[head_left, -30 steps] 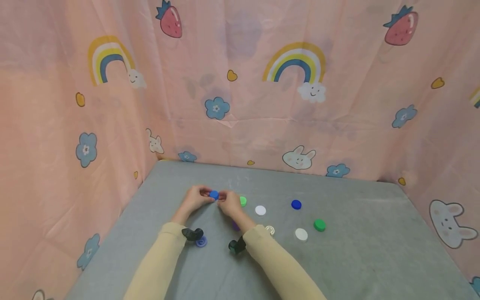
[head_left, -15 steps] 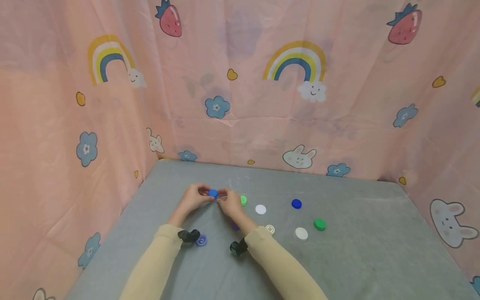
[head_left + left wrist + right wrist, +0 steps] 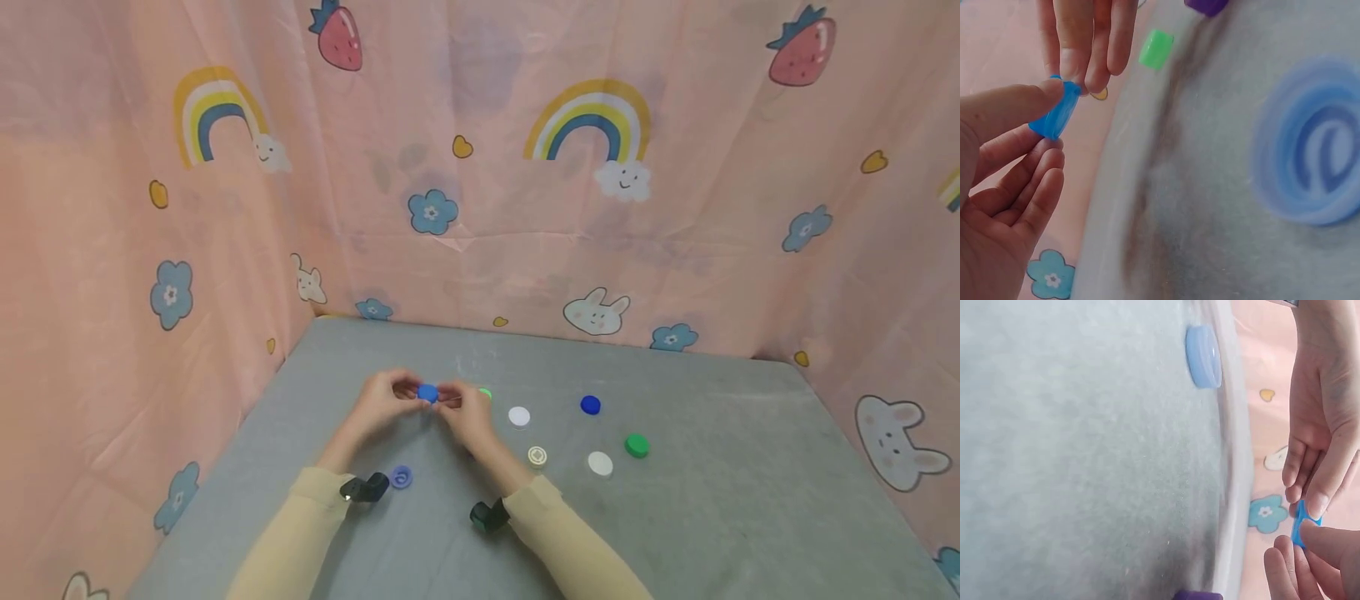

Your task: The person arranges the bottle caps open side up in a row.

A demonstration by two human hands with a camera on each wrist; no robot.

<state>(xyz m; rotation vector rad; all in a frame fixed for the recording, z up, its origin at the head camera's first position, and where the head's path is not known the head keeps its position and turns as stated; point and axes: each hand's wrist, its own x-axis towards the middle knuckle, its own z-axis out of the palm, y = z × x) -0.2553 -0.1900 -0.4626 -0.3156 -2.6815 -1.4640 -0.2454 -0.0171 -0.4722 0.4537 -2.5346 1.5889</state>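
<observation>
Both hands meet over the far left part of the table around one blue bottle cap. My left hand pinches it from the left; in the left wrist view the thumb lies across the cap's upper side, with fingers beneath. From the right, my right hand pinches the opposite edge, its thumb and fingertips at the rim in the right wrist view. The cap is up off the table, tilted on edge in the left wrist view. Fingers hide part of it. A bright green cap shows just behind the right hand.
On the grey table lie a periwinkle cap, white caps, a cream cap, a dark blue cap and a green cap. A purple cap shows in the wrist views. Pink printed curtains surround the table.
Both hands keep their hold on the blue cap. The wrists have spread slightly apart and nearer. The right hand and forearm now cover the purple cap and more of the bright green one.
</observation>
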